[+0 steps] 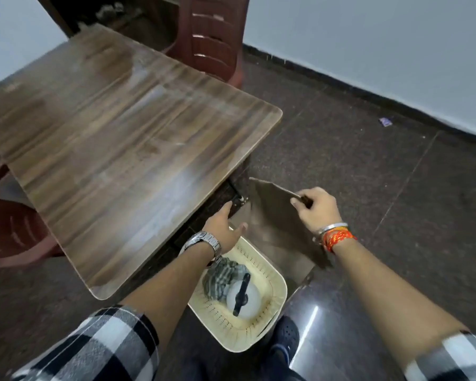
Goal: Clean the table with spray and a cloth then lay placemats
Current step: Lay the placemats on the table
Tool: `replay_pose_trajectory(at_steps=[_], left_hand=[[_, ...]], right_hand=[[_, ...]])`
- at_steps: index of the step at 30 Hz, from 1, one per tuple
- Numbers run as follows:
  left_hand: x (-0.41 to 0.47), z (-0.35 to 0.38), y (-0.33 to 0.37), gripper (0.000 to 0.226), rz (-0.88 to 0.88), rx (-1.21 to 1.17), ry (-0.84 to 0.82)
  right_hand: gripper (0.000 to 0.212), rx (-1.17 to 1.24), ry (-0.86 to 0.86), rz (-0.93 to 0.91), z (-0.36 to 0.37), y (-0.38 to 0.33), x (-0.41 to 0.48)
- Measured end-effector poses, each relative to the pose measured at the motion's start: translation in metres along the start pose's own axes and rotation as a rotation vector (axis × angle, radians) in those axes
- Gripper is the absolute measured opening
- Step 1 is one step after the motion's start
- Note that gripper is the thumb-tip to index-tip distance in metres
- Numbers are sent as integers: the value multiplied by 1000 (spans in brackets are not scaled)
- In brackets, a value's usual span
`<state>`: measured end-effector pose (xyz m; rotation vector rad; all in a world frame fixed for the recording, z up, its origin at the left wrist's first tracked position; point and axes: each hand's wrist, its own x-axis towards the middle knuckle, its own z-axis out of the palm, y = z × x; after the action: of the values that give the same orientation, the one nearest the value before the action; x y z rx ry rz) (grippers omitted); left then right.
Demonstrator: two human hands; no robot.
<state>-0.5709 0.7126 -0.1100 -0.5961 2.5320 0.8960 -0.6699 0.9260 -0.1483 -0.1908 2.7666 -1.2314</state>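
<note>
A: Placemat (275,213), brown: right hand (318,209) is pinching its top edge beside the table (127,144); left hand (226,226) is reaching, fingers spread.

B: Cloth (223,274), spray bottle (243,298): lying in the basket (279,290) (floor); advising a two-handed lift, keeping it flat.

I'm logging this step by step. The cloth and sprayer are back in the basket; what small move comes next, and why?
Probably lift the brown placemat onto the table. The right hand already pinches its top edge, the left hand is open beside it, and the tabletop shows wet wipe streaks.

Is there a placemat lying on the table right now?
No, the table is bare; the right hand holds the placemat beside it.
</note>
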Motion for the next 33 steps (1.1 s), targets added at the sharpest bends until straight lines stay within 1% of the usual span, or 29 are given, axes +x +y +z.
replay_pose_trajectory(at_steps=[3, 6, 8, 11, 13, 14, 16, 17, 19, 21, 22, 23, 24, 26, 27, 30, 33], left_hand=[[-10, -37, 3, 71, -10, -123, 134], [-22, -89, -10, 77, -84, -325, 265], [-29, -125, -27, 85, -153, -479, 349], [-47, -181, -70, 97, -218, -695, 440], [-58, -210, -99, 103, -278, -805, 493], [-64, -224, -117, 101, -301, -862, 521], [-79, -253, -154, 91, -304, -944, 558], [-89, -267, -174, 90, -306, -968, 558], [-106, -289, -215, 97, -331, -992, 549], [-122, -308, -259, 92, -358, -1005, 591], [-127, -318, -278, 88, -375, -1040, 619], [-133, -328, -290, 82, -391, -1102, 635], [-135, -338, -302, 69, -375, -1188, 636], [-135, -357, -318, 34, -322, -1343, 611], [-132, -364, -323, 23, -314, -1384, 599], [-114, -376, -334, 16, -272, -1514, 562], [-100, -387, -335, 11, -215, -1627, 528]], right_hand=[[14, 12, -49, -262, -31, -86, 4], [10, 19, -167, -463, -48, -176, -4], [9, 21, -242, -560, -54, -228, -14], [8, 70, -278, -668, -44, -297, -39], [5, 101, -286, -718, -29, -330, -56], [5, 117, -290, -731, -18, -346, -65], [13, 166, -289, -756, 10, -377, -83], [14, 198, -288, -769, 25, -392, -91], [4, 225, -273, -759, 54, -417, -105], [29, 260, -192, -731, 84, -438, -113], [33, 244, -142, -709, 96, -448, -115], [31, 210, -102, -684, 105, -454, -114], [25, 153, -82, -670, 116, -463, -115], [12, 79, -47, -656, 135, -477, -112], [8, 71, -29, -655, 143, -483, -109], [16, 132, -4, -603, 167, -497, -91], [16, 179, -47, -555, 189, -506, -65]])
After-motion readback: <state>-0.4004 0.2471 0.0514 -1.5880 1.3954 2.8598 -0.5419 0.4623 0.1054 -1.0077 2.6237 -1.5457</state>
